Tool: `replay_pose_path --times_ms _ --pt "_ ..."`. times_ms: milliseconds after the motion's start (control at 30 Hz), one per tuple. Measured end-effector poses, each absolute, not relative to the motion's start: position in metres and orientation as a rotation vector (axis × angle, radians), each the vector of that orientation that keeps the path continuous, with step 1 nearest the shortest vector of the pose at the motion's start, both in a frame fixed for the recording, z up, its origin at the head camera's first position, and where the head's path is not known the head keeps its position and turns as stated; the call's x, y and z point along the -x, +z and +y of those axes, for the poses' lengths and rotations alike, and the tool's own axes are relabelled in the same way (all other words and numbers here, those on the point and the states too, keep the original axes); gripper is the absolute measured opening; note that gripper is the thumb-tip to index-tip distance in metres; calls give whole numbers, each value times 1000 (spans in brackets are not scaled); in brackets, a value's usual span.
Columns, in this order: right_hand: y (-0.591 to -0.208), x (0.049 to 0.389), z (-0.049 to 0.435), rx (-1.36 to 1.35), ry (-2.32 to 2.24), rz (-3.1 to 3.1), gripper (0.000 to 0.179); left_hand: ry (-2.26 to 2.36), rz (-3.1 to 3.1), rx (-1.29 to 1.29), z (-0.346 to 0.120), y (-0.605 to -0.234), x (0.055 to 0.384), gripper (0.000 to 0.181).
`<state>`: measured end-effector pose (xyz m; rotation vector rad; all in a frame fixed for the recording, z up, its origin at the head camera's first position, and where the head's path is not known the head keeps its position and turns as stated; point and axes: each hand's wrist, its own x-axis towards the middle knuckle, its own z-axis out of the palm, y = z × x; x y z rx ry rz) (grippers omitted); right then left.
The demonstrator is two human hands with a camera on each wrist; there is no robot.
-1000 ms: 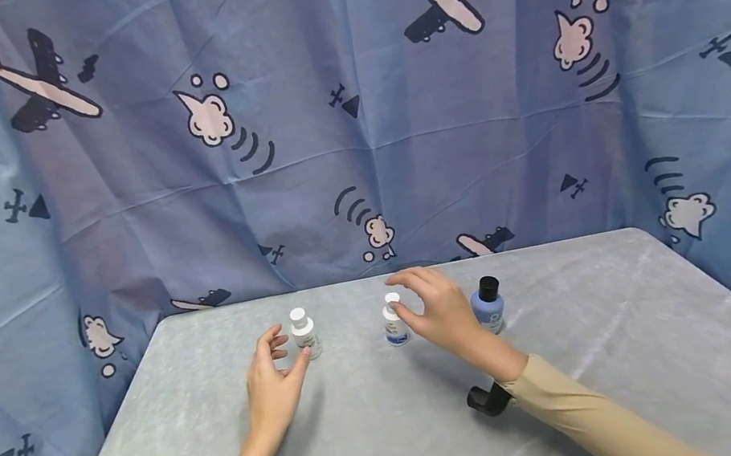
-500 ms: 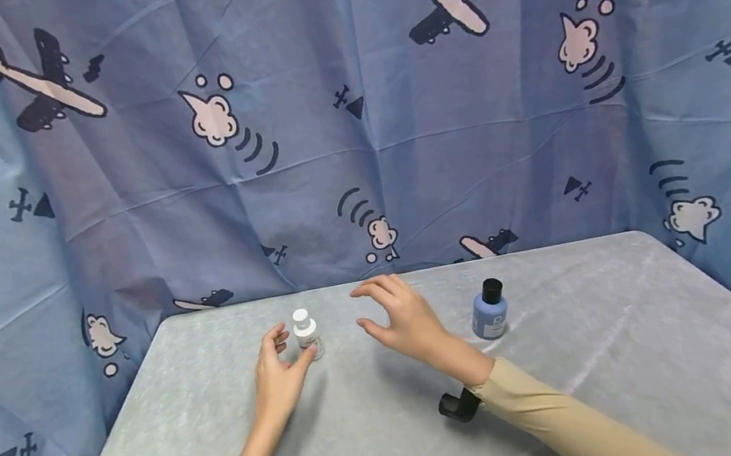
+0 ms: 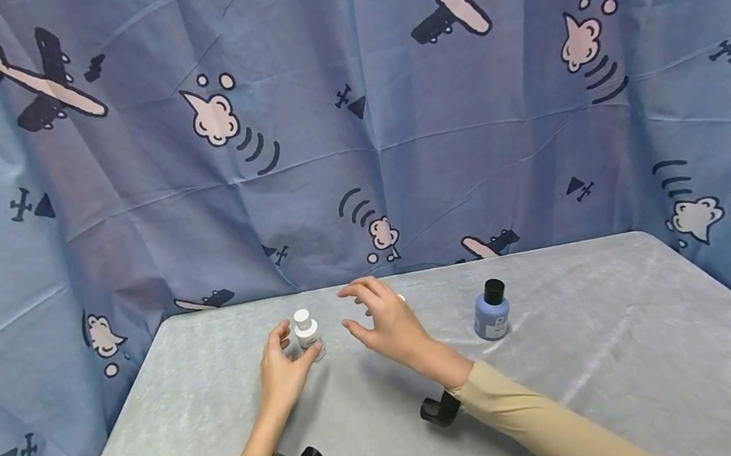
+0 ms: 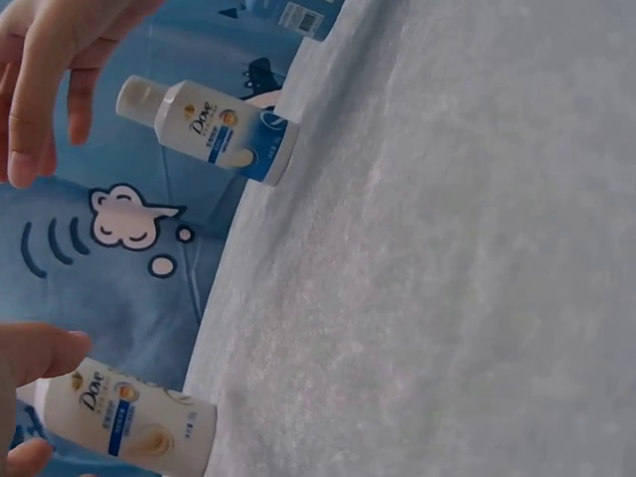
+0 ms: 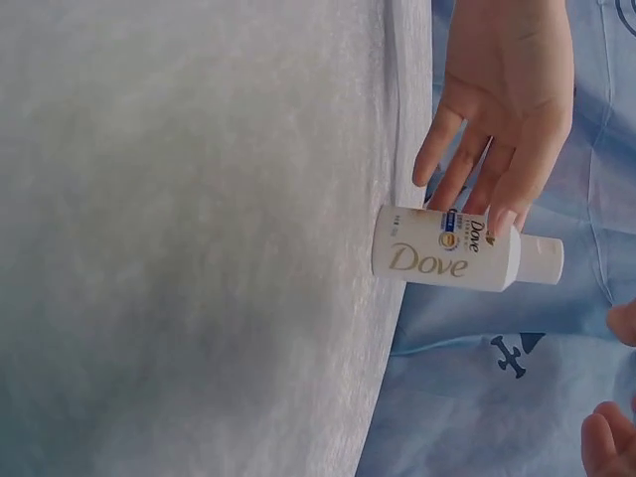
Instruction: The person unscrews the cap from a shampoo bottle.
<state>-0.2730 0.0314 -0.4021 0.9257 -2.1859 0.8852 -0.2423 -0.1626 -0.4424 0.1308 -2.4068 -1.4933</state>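
A small white Dove bottle (image 3: 306,331) stands upright at the left of the table. My left hand (image 3: 282,369) is around it, thumb in front and fingers behind; in the right wrist view the left thumb overlaps the bottle near its shoulder. A firm hold does not show. My right hand (image 3: 385,322) hovers to the right, thumb and fingers spread, with nothing between them. Behind it stands a second Dove bottle, white with a blue base (image 4: 221,131), mostly hidden in the head view. In the left wrist view the right fingers hang apart from its cap.
A blue bottle with a black cap (image 3: 491,313) stands farther right. All three bottles are on a table with a grey cloth (image 3: 605,381). A blue curtain (image 3: 286,111) with airplane prints hangs behind the table's far edge.
My right hand has moved left, from in front of the middle bottle's right side to past it. My left hand has edged right around the white bottle. The bottles have stayed put.
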Motion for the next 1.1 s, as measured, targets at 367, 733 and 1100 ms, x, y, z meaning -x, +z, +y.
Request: replay_pose_path --times_ms 367,733,1100 --pt "-407 279 20 -928 1014 -2226 45 -1509 -2403 -124 -164 -451 252 65" --pt "-410 281 14 -905 1088 -2245 47 -1465 -2387 -157 -162 -456 257 58" --pt "-413 283 9 -933 1111 -2235 47 -1430 -2377 -123 -160 -460 258 49"
